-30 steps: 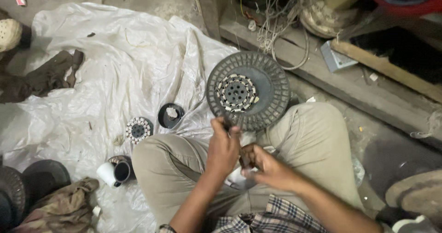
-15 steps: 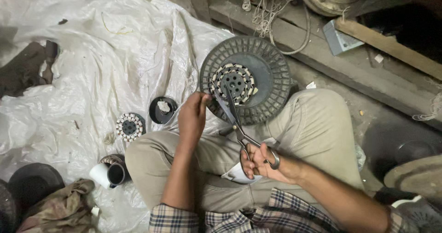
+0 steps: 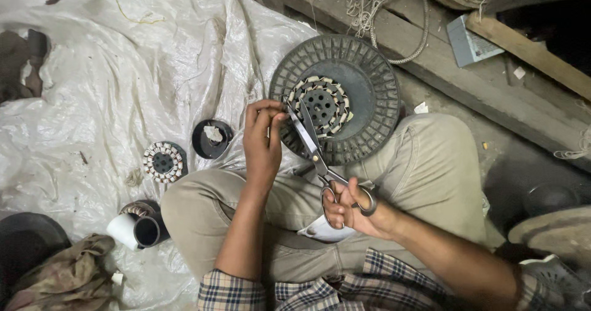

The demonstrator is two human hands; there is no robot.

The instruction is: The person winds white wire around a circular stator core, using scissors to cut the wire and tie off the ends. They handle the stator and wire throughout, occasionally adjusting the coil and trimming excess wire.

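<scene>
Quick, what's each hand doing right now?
Left hand: fingers pinched shut at the scissors' tip; what they pinch cannot be told.
Right hand: closed around the scissors' handles, blades open.

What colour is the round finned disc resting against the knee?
Dark grey, with a ring of pale windings at the centre of the disc; the head view shows it.

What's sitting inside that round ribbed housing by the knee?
Inside the round ribbed housing sits a wound coil ring around a perforated hub. The scissors cross its left edge, hiding that part.
</scene>
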